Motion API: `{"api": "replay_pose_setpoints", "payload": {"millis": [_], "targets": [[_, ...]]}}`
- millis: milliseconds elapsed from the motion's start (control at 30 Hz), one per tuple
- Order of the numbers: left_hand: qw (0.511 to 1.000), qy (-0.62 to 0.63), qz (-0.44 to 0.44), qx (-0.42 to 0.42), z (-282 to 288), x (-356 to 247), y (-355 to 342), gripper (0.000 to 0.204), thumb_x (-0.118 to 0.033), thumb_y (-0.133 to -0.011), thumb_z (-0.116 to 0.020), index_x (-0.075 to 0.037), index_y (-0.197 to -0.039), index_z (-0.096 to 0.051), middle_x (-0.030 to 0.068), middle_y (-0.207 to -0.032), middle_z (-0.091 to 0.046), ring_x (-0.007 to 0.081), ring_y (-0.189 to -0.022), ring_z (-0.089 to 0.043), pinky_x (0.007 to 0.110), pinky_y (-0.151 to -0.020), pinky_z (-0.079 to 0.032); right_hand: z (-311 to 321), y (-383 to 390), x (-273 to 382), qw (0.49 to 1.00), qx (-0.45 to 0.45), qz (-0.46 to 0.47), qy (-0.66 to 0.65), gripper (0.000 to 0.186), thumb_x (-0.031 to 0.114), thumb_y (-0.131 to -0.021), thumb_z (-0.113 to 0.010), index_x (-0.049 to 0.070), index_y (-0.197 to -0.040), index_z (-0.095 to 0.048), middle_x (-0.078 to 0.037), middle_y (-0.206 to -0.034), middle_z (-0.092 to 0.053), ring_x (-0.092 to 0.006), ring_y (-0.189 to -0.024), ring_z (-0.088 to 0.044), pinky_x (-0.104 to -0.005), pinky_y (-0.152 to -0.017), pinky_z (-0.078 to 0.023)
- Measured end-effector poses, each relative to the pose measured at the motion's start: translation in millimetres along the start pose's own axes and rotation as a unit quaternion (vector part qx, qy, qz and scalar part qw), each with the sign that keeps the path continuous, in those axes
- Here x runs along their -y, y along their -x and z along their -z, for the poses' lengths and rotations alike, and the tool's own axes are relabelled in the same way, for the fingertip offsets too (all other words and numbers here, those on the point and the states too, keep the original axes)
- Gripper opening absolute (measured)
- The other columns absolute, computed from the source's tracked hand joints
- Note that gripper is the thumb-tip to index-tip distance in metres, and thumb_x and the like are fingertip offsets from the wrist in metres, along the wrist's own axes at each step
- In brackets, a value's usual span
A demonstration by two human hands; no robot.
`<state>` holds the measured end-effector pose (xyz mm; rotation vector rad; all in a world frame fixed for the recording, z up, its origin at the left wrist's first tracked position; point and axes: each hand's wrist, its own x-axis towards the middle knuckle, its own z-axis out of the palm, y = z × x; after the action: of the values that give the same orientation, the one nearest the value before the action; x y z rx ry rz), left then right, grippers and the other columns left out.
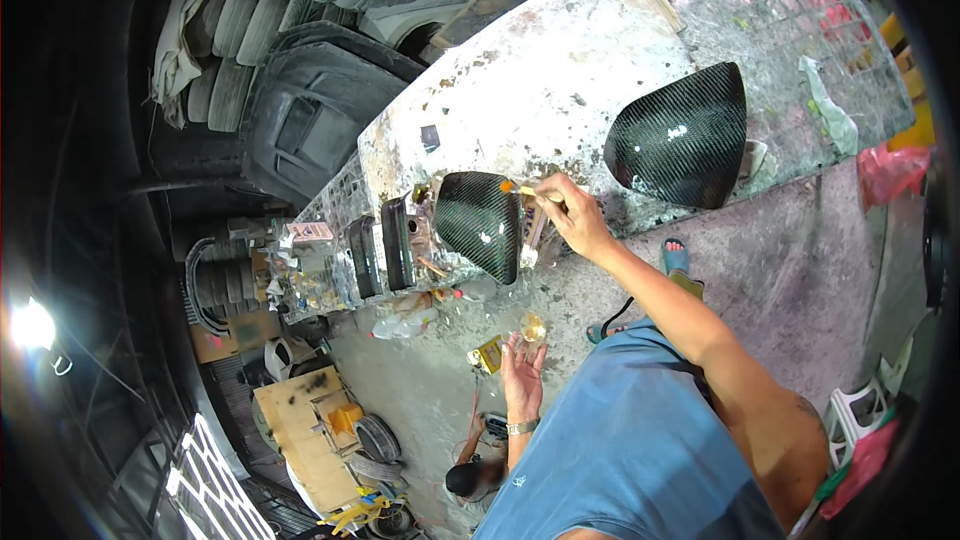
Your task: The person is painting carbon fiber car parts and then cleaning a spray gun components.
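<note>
My right hand is closed on a small brush with a pale handle and an orange tip. That tip is at the upper right edge of a glossy black carbon-fibre cover, which is shaped like a mirror shell. Below the table edge, my left hand holds a clear cup with a little yellowish liquid in it. A second, larger carbon-fibre cover lies to the right on the stained white worktable.
Two narrow black parts stand left of the smaller cover. Stacked tyres and a dark car panel fill the far left. Another person crouches on the floor, near a yellow tin. A pink bag hangs at right.
</note>
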<state>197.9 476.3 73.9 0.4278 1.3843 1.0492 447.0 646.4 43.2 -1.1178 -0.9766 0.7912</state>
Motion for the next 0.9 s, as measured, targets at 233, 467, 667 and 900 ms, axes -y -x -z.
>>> {"api": "replay_pose_setpoints", "payload": {"millis": [233, 467, 667, 900], "targets": [[0.999, 0.029, -0.016, -0.024, 4, 8, 5, 0.046, -0.041, -0.098, -0.056, -0.005, -0.127, -0.053, 0.013, -0.128, -0.055, 0.0269, -0.114, -0.06, 0.043, -0.1, -0.051, 23, 21, 17, 0.994, 0.097, -0.048, -0.03, 0.01, 0.01, -0.096, -0.061, 0.002, -0.097, -0.056, -0.002, -0.069, -0.053, -0.0087, -0.061, -0.05, -0.0267, -0.058, -0.042], [0.996, 0.078, -0.031, -0.028, 16, 21, 6, 0.042, -0.033, -0.101, -0.052, -0.002, -0.129, -0.049, 0.0138, -0.13, -0.055, 0.0296, -0.117, -0.059, 0.044, -0.1, -0.051, -3, -48, 6, 0.997, 0.019, -0.014, 0.073, 0.01, 0.011, -0.097, -0.06, 0.001, -0.097, -0.058, -0.003, -0.071, -0.058, -0.0055, -0.062, -0.047, -0.0247, -0.055, -0.04], [0.995, 0.088, -0.035, -0.029, 17, 31, 8, 0.042, -0.038, -0.1, -0.055, -0.005, -0.125, -0.052, 0.0131, -0.123, -0.058, 0.0282, -0.115, -0.061, 0.042, -0.098, -0.051, -4, -16, 20, 0.993, 0.021, -0.024, 0.117, 0.009, 0.007, -0.093, -0.062, 0.001, -0.098, -0.06, -0.013, -0.082, -0.065, -0.0213, -0.066, -0.061, -0.0324, -0.06, -0.047], [0.994, 0.105, -0.011, -0.01, 34, 26, 1, 0.039, -0.035, -0.101, -0.052, -0.005, -0.126, -0.051, 0.015, -0.123, -0.059, 0.0276, -0.113, -0.062, 0.042, -0.098, -0.052, -14, 69, 49, 0.962, 0.151, 0.139, 0.18, 0.018, -0.001, -0.083, -0.069, 0.004, -0.098, -0.06, -0.013, -0.087, -0.065, -0.0309, -0.072, -0.066, -0.0366, -0.06, -0.05]]}}
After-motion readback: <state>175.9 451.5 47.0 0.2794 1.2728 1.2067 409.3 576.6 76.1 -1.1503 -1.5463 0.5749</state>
